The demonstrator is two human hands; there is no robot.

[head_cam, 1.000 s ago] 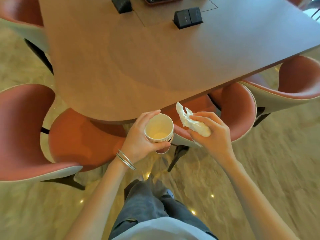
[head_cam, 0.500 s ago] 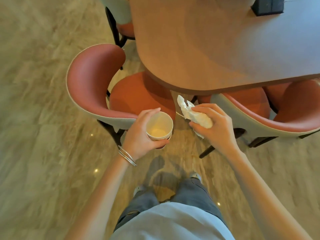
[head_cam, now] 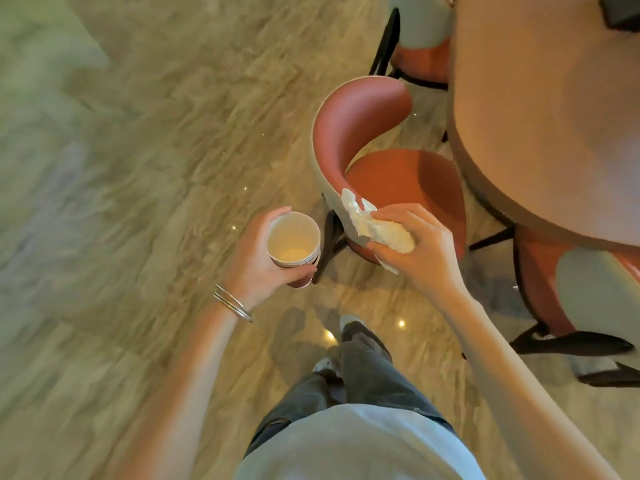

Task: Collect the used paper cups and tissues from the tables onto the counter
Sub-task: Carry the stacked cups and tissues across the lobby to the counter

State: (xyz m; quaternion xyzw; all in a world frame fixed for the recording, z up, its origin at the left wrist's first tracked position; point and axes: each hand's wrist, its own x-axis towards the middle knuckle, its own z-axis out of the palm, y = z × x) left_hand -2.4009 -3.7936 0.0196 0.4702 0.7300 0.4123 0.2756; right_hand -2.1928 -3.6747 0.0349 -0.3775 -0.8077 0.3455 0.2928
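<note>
well, our left hand (head_cam: 256,261) curls round the upright cup (head_cam: 293,237), just left of the chair (head_cam: 363,109). our right hand (head_cam: 424,252) pinches the tissue (head_cam: 379,232) over its edge.

Upright paper cup (head_cam: 293,242) beside crumpled white tissue (head_cam: 377,228)

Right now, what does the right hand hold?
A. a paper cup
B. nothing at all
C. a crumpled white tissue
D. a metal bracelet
C: the right hand has its fingers curled round a crumpled white tissue, while the paper cup is gripped by the left hand.
</note>
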